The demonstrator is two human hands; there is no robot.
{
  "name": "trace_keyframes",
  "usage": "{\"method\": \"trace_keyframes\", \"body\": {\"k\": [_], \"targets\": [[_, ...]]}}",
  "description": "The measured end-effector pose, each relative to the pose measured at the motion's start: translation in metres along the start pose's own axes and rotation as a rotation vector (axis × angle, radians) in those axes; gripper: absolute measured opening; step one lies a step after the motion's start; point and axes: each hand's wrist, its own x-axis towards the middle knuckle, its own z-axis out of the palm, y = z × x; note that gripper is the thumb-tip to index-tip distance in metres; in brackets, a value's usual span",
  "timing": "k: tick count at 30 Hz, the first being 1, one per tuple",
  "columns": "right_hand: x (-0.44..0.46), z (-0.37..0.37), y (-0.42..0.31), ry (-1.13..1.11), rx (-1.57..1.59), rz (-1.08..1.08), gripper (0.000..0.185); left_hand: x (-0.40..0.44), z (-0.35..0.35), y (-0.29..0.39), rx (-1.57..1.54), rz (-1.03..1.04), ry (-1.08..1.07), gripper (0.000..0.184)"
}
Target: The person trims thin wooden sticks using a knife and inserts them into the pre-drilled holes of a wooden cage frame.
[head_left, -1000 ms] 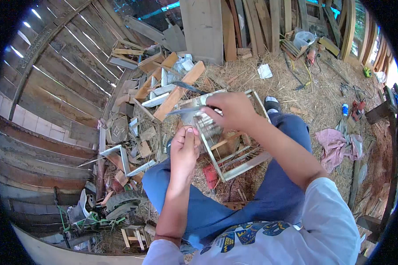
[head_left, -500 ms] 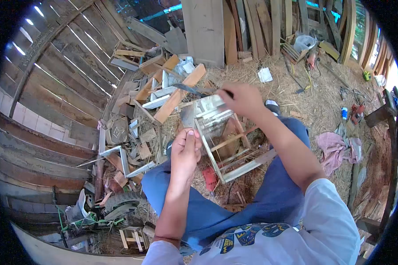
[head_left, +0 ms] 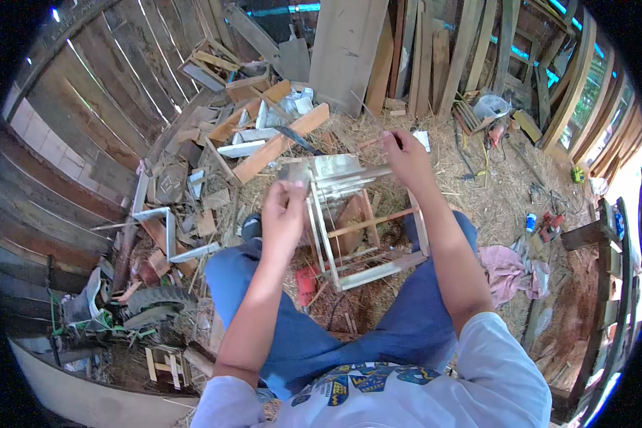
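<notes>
A small open wooden frame [head_left: 381, 273], built of pale strips with thin crossbars, stands between the knees. My left hand [head_left: 284, 212] is by its upper left corner, thumb and fingers pinched together; what is between them I cannot make out. Over the far right corner, my right hand [head_left: 408, 162] is closed, with a thin wooden stick [head_left: 370, 143] showing at its fingertips. A dark-bladed knife [head_left: 297, 138] lies just beyond the frame, beside a flat board [head_left: 335, 165] at the far side.
A heap of offcuts with a long plank [head_left: 282, 146] lies ahead left. A red object [head_left: 306, 284] sits by the frame. A pink cloth [head_left: 510, 272] and a red tool [head_left: 551, 227] lie to the right. Tall boards [head_left: 349, 57] lean at the back; a wheel [head_left: 157, 303] is left.
My right hand has let go of the knife, now lying beyond the frame, and has a thin stick at its fingertips. The view has shifted slightly.
</notes>
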Motion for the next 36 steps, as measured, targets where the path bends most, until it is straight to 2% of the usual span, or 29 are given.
{"method": "trace_keyframes", "body": {"k": [1,3,7,9,12,14,16,18,21,22,25,27,29,31,32,34,35,36], "targets": [[0.000,-0.001,0.002,-0.011,-0.017,0.003,0.039,-0.001,-0.001,-0.001,0.099,-0.002,0.032,0.029],[0.000,0.000,0.005,0.059,-0.054,-0.043,0.040,-0.003,-0.005,-0.007,0.548,0.009,-0.012,0.039],[0.009,0.004,0.024,-0.007,-0.046,0.033,0.039,-0.006,0.008,-0.028,0.458,-0.112,-0.095,0.044],[0.009,0.004,0.022,-0.013,-0.011,0.004,0.042,-0.006,0.015,-0.031,0.354,-0.035,-0.078,0.043],[0.002,-0.003,0.006,-0.035,-0.034,0.104,0.043,-0.010,0.022,-0.027,0.411,-0.019,-0.013,0.039],[0.006,-0.005,0.012,-0.047,-0.071,0.076,0.043,-0.011,0.026,-0.020,0.402,-0.010,0.037,0.037],[0.011,-0.007,0.022,-0.053,-0.103,0.054,0.042,-0.009,0.029,-0.018,0.485,0.109,0.115,0.034],[0.015,-0.010,0.033,0.041,-0.020,0.011,0.041,-0.007,0.031,-0.015,0.508,0.115,0.107,0.033],[0.028,-0.028,0.049,0.124,-0.089,0.016,0.036,-0.003,0.030,-0.014,0.469,0.095,0.092,0.030],[0.028,-0.037,0.051,0.129,-0.001,0.098,0.032,-0.001,0.029,-0.015,0.408,0.071,0.085,0.028],[0.034,-0.051,0.081,0.243,0.109,0.109,0.028,0.017,0.009,-0.032,0.270,0.072,0.089,0.024],[0.037,-0.052,0.116,0.240,0.202,0.158,0.025,0.026,-0.010,-0.037,0.303,0.101,0.098,0.024],[0.035,-0.045,0.153,0.272,0.008,0.226,0.025,0.030,-0.021,-0.035,0.337,0.131,0.103,0.024],[0.014,-0.020,0.156,0.249,0.041,0.293,0.025,0.029,-0.029,-0.027,0.245,0.062,0.124,0.022],[-0.003,-0.004,0.160,0.224,0.072,0.360,0.025,0.029,-0.032,-0.024,0.249,0.105,0.119,0.021],[-0.036,0.040,0.211,0.131,-0.166,0.257,0.023,0.030,-0.037,-0.025,0.266,0.101,0.139,0.021],[-0.062,0.051,0.206,-0.078,0.295,0.390,0.018,0.030,-0.038,-0.025,0.284,0.109,0.168,0.021],[-0.084,0.079,0.234,-0.057,0.511,0.483,0.019,0.029,-0.038,-0.021,0.231,0.094,0.169,0.021]]}}
